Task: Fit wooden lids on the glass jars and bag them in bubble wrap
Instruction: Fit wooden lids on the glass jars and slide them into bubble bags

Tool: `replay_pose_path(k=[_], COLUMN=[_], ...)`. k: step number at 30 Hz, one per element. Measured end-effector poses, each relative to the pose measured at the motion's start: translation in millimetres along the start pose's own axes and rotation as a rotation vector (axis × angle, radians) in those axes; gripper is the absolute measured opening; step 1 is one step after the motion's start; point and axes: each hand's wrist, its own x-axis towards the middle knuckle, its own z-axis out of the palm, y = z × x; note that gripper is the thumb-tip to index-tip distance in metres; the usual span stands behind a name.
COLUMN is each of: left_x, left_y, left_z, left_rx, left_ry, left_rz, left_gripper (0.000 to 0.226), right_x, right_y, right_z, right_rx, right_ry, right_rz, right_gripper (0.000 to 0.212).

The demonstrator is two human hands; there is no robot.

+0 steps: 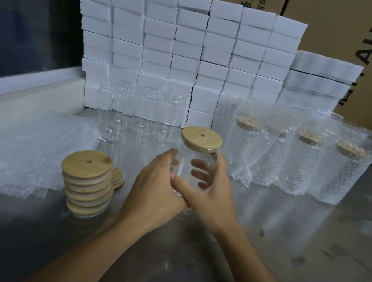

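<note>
Left hand fingers: I have my left hand (pixel 156 183) curled round the near-left side of the glass jar (pixel 194 167), fingers wrapped on the glass, thumb low against the other hand.
Right hand fingers: my right hand (pixel 212 190) grips the same jar from the right; I see its fingers through the glass, bent round the far wall.
Jar in hand: upright between both hands, just above or on the bench (pixel 257 265); I cannot tell which, since my hands hide its base.
Lid: a wooden lid (pixel 201 138) sits on the jar's mouth, slightly tilted toward me, small hole near its far edge.
Step in hand: I judge the lidding of this jar is done or nearly so; bagging has not begun.
Next move: I would check the lid is seated flat, then free one hand to take a bubble wrap bag from the pile (pixel 12 147) at my left, open its mouth and slide the jar in upright.
Spare lids: a stack of lids (pixel 86 185) stands just left of my left hand.
Bare jars: empty glass jars (pixel 135 112) wait behind, near the white foam blocks (pixel 185 41).
Finished work: bagged jars (pixel 300 161) stand in a row to the right.
</note>
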Motion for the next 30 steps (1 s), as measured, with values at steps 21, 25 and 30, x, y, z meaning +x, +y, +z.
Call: replay_pose_path(k=[21, 25, 30], left_x=[32.9, 33.2, 33.9], left_y=[-54.0, -78.8, -100.7], left_z=[-133.4, -131.2, -121.0], left_rx=[0.206, 0.359, 0.563], left_ry=[0.641, 0.586, 0.444], left_rz=[-0.483, -0.658, -0.756], left_gripper=[0.014, 0.020, 0.026], right_x=[9.1, 9.0, 9.3], right_y=[23.7, 23.4, 24.0], right_z=[-8.9, -9.0, -8.7], right_rx=[0.058, 0.056, 0.048], right_ry=[-0.031, -0.034, -0.038], right_rz=[0.115, 0.119, 0.129], right_gripper=[0.109, 0.107, 0.106])
